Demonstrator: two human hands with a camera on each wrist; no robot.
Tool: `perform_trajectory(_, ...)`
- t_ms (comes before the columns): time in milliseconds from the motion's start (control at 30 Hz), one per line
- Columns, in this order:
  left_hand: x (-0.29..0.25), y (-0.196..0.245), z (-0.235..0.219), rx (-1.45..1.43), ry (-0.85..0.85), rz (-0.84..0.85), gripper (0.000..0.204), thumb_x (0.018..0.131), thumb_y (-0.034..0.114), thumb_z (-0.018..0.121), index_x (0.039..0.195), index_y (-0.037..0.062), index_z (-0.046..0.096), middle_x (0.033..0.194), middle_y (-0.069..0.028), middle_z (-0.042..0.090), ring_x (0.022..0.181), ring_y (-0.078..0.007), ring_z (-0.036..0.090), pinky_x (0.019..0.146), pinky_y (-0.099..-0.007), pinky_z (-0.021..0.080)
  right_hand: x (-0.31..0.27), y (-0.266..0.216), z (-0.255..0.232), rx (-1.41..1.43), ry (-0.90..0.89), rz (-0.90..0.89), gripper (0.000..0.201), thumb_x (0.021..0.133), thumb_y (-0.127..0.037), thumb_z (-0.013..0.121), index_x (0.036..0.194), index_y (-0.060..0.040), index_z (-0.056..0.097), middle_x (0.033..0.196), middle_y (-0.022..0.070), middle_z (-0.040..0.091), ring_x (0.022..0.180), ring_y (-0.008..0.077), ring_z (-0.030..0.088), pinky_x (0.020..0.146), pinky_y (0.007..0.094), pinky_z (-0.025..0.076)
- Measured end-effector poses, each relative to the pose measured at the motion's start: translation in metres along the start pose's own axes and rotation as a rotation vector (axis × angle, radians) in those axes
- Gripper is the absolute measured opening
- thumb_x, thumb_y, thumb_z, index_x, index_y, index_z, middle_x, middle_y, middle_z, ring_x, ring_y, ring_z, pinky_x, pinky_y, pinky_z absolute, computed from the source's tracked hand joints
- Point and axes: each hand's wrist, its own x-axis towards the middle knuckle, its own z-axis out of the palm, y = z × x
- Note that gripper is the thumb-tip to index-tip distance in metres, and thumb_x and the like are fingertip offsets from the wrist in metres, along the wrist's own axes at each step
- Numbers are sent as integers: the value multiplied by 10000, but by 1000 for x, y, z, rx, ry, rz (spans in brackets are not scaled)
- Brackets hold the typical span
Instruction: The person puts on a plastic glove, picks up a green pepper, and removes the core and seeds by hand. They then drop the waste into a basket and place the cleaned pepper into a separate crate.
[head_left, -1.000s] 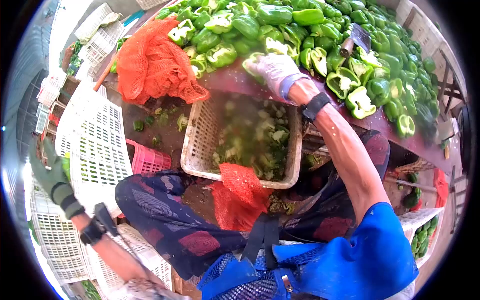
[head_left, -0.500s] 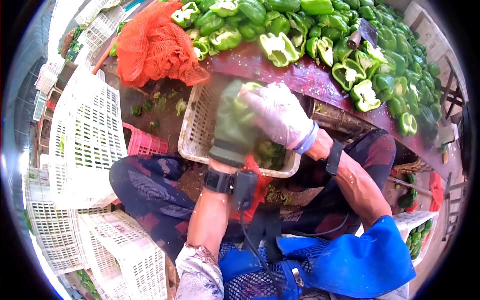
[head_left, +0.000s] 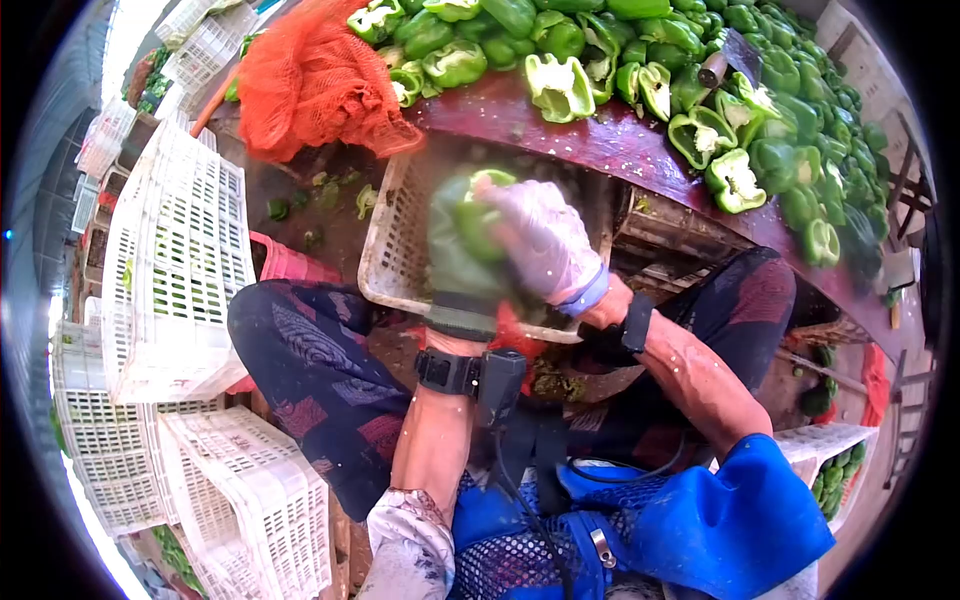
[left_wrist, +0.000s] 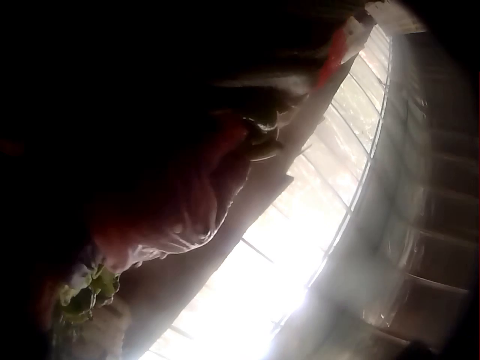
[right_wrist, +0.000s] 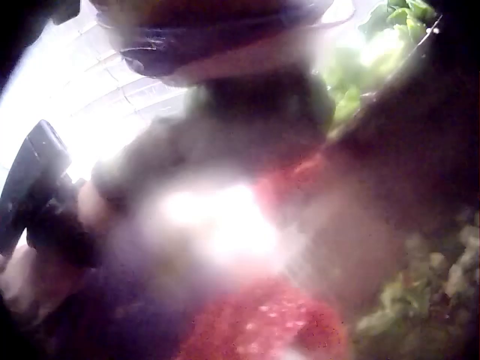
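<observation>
A cut green bell pepper [head_left: 482,228] lies in my gloved left hand [head_left: 452,245], which grips it above the crate in the head view. My right hand [head_left: 555,240], in a thin whitish glove, is at the pepper with its fingers curled over the near side; motion blurs the fingertips. Under both hands stands the crate [head_left: 385,262], its contents mostly hidden by them. Dark and blurred, the left wrist view shows the whitish glove [left_wrist: 187,217]. Pale green scraps [right_wrist: 420,292] appear in the right wrist view.
Beyond the crate, a reddish table [head_left: 500,115] bears a large heap of green peppers [head_left: 790,110], several cut open. A cleaver [head_left: 738,58] rests on the heap. Orange netting [head_left: 310,90] hangs at the left corner. White crates [head_left: 180,260] stand left, near a pink basket [head_left: 290,260].
My right hand has come from the table edge to above the crate with a cut pepper. My left hand has swung in from the far left and now grips the pepper.
</observation>
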Motion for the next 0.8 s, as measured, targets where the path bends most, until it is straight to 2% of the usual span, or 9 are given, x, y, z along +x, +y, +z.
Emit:
perform_trajectory(33,-5,8,6,139,5,57,338,925,335,533,1037,31,629,965,-82,651,849,-183,648,733,-303,570,2,1,-4,-72,-111,-19,307,833,-110,630,1137,-80,604,898,153,657,838,330,628,706,430,486)
perform_trajectory(167,-9,6,13,-49,17,97,331,921,314,536,1036,18,630,940,-84,652,829,-172,650,712,-285,571,1,-5,-1,-337,-76,-207,344,813,-79,622,1155,-91,594,939,128,650,858,326,610,739,447,463)
perform_trajectory(267,-2,-9,16,79,92,228,332,931,303,509,1047,11,616,960,-92,641,856,-162,644,710,-299,568,2,-16,-8,-62,-27,22,297,869,-99,595,1166,-105,611,974,125,654,908,318,604,777,425,476)
perform_trajectory(367,9,-16,13,390,100,368,344,936,308,468,1082,23,596,1009,-86,612,888,-170,627,751,-305,550,0,-5,2,154,170,84,265,897,-108,589,1158,-113,635,1013,129,653,973,328,587,843,412,475)
perform_trajectory(500,8,-5,41,70,58,210,338,937,281,462,1134,37,590,1073,-69,604,968,-183,611,839,-309,527,8,-2,5,521,247,578,234,939,-116,621,1158,-54,673,1034,45,706,940,123,620,841,276,487)
perform_trajectory(533,5,-6,45,7,53,174,340,937,282,462,1136,37,589,1076,-71,605,970,-185,611,841,-311,527,8,4,10,663,357,551,263,952,-165,635,1172,-25,671,1037,4,704,911,54,590,810,226,486)
perform_trajectory(633,-2,-13,39,-76,43,116,345,938,287,464,1142,36,586,1083,-75,605,975,-192,612,846,-318,526,13,1,0,773,346,644,259,948,-158,638,1171,-32,672,1018,10,699,868,76,616,759,236,507)
perform_trajectory(700,-5,-15,27,-92,50,102,349,939,290,466,1146,35,584,1088,-77,606,978,-197,613,850,-322,526,30,-3,-15,1079,454,822,227,962,-164,609,1145,-48,678,1053,47,690,813,118,654,689,240,535)
perform_trajectory(800,2,-9,10,-113,81,115,355,940,295,468,1152,34,581,1095,-81,607,983,-204,613,855,-329,525,37,1,-50,1025,565,524,245,953,-175,627,1153,-40,667,1082,52,681,880,134,648,769,261,533)
